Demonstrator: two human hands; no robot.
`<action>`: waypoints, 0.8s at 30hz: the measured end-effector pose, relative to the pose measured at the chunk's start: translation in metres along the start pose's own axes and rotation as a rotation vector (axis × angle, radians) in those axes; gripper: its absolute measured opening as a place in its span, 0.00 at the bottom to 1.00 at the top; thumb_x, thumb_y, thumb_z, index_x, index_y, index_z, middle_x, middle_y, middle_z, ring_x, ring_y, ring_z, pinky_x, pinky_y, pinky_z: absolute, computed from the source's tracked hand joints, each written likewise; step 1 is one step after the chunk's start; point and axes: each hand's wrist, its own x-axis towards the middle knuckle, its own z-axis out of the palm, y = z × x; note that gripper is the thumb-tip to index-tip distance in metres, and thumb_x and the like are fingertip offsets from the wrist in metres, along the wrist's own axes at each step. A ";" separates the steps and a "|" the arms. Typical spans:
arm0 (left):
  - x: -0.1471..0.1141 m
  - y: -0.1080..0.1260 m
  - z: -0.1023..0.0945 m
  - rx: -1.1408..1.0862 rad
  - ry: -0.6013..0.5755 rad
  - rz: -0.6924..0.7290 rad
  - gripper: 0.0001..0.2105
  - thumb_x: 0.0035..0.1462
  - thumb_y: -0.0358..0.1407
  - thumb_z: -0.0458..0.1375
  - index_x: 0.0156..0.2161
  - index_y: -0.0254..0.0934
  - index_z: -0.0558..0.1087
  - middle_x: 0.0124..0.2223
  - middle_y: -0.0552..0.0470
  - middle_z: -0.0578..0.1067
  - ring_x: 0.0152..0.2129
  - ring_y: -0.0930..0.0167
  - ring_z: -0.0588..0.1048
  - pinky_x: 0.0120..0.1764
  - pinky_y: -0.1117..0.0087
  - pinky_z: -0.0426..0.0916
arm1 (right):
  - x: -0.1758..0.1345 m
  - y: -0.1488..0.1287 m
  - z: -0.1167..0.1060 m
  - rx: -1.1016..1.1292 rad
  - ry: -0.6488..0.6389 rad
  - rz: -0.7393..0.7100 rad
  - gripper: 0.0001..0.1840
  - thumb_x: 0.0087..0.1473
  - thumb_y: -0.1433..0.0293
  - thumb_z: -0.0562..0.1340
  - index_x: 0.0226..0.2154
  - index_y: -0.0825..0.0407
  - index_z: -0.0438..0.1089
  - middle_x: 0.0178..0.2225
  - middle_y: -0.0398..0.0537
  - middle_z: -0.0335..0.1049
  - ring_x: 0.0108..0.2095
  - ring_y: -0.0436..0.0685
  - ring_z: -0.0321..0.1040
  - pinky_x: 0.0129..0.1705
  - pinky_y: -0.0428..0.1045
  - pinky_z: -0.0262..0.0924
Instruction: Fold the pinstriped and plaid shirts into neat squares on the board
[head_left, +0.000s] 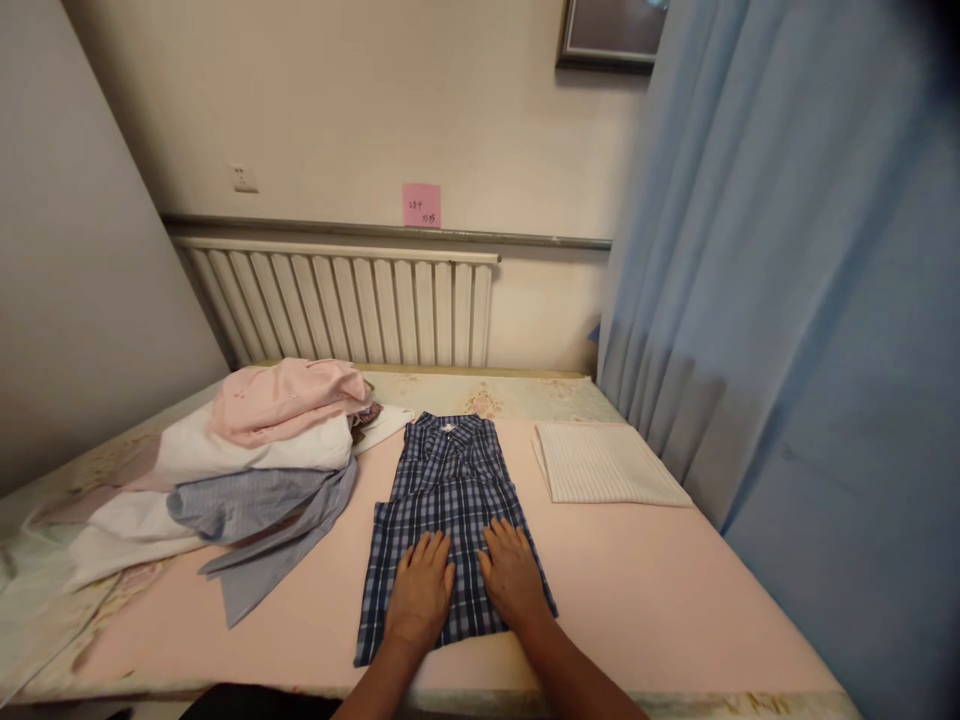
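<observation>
A dark blue plaid shirt (457,490) lies partly folded on the pink sheet (622,590), its collar at the far end and its sides turned in. My left hand (421,585) rests flat on the lower left part of the shirt, fingers stretched out. Beside it, my right hand (511,570) lies flat on the lower right part, fingers pointing away from me. Neither hand grips the cloth. The shirt's near edge shows between my forearms.
At left is a heap of clothes: a pink garment (289,400), a white one (187,450) and a blue-grey one (277,510). A folded striped cloth (607,465) lies at right. A radiator (345,305) stands behind the bed; a blue curtain (750,250) hangs along the right.
</observation>
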 end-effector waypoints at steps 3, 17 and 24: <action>0.000 0.000 0.000 0.001 0.009 0.000 0.20 0.63 0.34 0.46 0.58 0.38 0.67 0.60 0.47 0.69 0.59 0.61 0.64 0.58 0.53 0.60 | 0.000 0.001 0.001 0.004 0.007 -0.006 0.20 0.62 0.66 0.53 0.55 0.53 0.67 0.59 0.55 0.63 0.62 0.63 0.55 0.64 0.62 0.46; 0.000 -0.001 0.001 -0.042 0.035 0.002 0.20 0.63 0.34 0.47 0.57 0.39 0.68 0.60 0.47 0.70 0.59 0.61 0.64 0.58 0.53 0.60 | 0.000 0.001 0.002 -0.018 -0.004 -0.004 0.21 0.62 0.68 0.53 0.56 0.53 0.66 0.59 0.55 0.62 0.62 0.62 0.55 0.64 0.62 0.46; -0.001 -0.001 0.000 -0.032 0.040 -0.001 0.20 0.63 0.34 0.46 0.57 0.37 0.68 0.59 0.47 0.70 0.58 0.61 0.65 0.58 0.54 0.60 | 0.001 -0.001 0.001 -0.023 0.000 0.000 0.21 0.62 0.67 0.53 0.55 0.52 0.67 0.59 0.54 0.63 0.61 0.62 0.56 0.63 0.61 0.47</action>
